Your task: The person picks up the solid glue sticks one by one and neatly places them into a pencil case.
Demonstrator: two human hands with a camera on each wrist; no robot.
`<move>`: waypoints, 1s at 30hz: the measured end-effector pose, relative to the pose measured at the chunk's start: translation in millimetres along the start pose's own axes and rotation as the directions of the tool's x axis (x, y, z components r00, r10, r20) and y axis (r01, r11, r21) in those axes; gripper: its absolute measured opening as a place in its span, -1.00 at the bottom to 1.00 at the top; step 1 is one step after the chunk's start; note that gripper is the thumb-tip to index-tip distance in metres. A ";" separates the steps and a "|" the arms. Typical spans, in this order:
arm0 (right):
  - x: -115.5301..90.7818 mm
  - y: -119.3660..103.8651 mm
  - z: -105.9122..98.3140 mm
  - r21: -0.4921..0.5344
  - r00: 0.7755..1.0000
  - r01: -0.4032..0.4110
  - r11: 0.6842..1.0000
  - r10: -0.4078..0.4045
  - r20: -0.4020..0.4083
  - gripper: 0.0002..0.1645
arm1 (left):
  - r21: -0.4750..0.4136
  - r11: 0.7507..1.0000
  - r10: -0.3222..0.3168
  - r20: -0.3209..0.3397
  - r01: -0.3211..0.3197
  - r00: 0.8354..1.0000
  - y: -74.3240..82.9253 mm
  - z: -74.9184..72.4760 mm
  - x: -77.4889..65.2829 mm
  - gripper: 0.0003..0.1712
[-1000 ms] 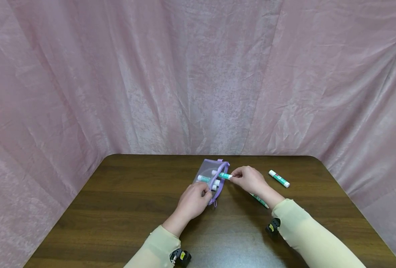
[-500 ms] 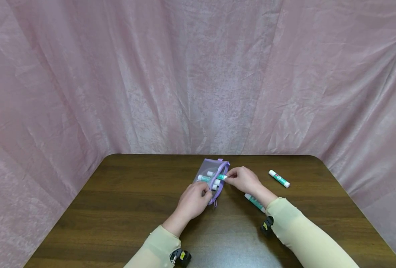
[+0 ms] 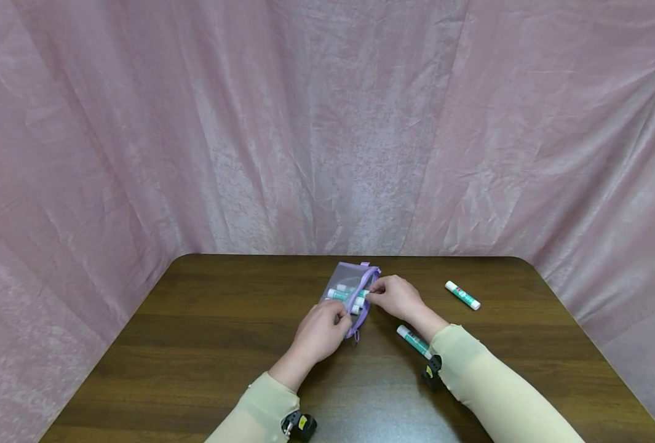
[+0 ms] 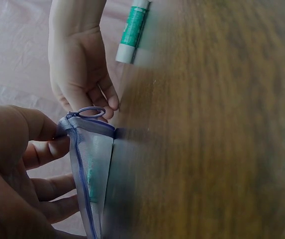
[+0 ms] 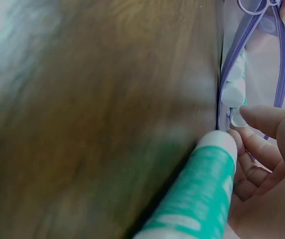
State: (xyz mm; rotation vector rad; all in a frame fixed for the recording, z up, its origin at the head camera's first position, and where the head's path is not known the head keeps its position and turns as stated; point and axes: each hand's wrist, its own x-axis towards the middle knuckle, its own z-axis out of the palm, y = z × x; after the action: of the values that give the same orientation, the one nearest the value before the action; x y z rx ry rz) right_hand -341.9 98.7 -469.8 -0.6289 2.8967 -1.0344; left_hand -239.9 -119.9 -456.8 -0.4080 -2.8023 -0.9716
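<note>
A purple-edged mesh zip pouch lies on the table with its zipper side spread apart. My left hand pinches the near corner of that opening, close to the zipper pull. Inside the mesh lie green-and-white glue sticks. At the mouth, my right hand pinches the white end of another glue stick between thumb and fingers; most of its length is within the pouch. Below my right wrist a loose glue stick rests on the wood, its near end beside the wrist camera.
A further glue stick lies to the right of my right hand. The brown wooden table has rounded far corners. A pink curtain hangs behind it. Black cameras are strapped at both wrists.
My right hand has moved left, sliding the glue stick deeper into the pouch. The loose glue stick near my right wrist has shifted left and nearer. My left hand stays put.
</note>
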 end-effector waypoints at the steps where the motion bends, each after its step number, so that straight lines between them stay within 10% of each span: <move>1: 0.6 0.5 0.6 0.001 1.000 0.004 1.000 -0.004 0.000 -0.86 | 0.001 1.000 0.000 0.001 0.000 1.000 -0.2 0.3 -0.1 -0.71; 12: -1.5 -17.9 2.4 -0.039 0.995 -0.090 0.995 0.092 0.030 -0.79 | 0.003 1.000 -0.002 0.003 0.002 1.000 -0.8 0.6 0.0 -0.73; 30: -27.8 -14.1 -10.4 0.005 0.993 -0.008 1.000 0.007 0.117 -0.70 | 0.014 1.000 -0.001 -0.004 0.001 1.000 -0.3 1.1 -1.2 -0.74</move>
State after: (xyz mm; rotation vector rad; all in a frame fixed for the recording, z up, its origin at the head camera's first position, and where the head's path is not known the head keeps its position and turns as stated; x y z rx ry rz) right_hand -312.6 105.4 -456.7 -0.6549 2.7926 -0.9697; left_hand -238.9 -119.8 -458.1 -0.4028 -2.8042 -0.9512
